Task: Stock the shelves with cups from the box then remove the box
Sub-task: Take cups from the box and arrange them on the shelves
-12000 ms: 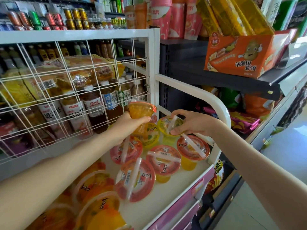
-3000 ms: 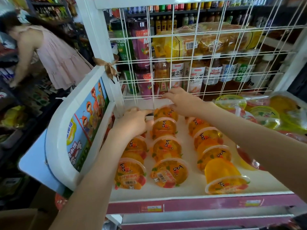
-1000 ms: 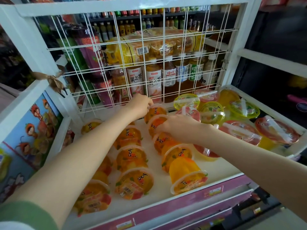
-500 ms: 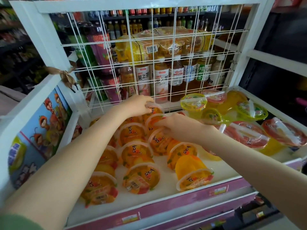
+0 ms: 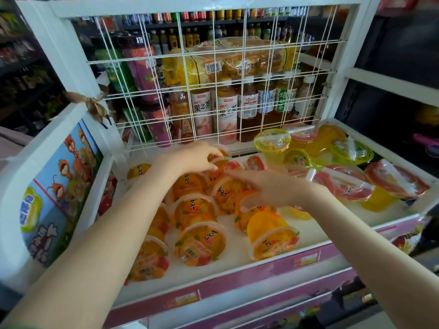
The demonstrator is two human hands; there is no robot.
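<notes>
Several orange fruit cups [image 5: 200,243] lie on their sides in rows on the white shelf [image 5: 316,230]. My left hand [image 5: 193,157] reaches to the back of the middle row, its fingers curled round the rearmost cup [image 5: 219,160]. My right hand [image 5: 268,189] lies across the cups of the right row [image 5: 226,194], fingers stretched out flat and thumb pointing down. Larger cups with red lids [image 5: 348,186] and yellow-green lids [image 5: 272,140] stand on the shelf's right side. No box is in view.
A white wire grid [image 5: 213,96] closes the back of the shelf, with drink bottles [image 5: 226,110] behind it. A printed side panel [image 5: 54,186] bounds the left. A pink price rail [image 5: 237,279] runs along the front edge.
Both hands have stayed on the back cups of the middle and right rows. My right hand's fingers have stretched out further to the left. The view has shifted slightly.
</notes>
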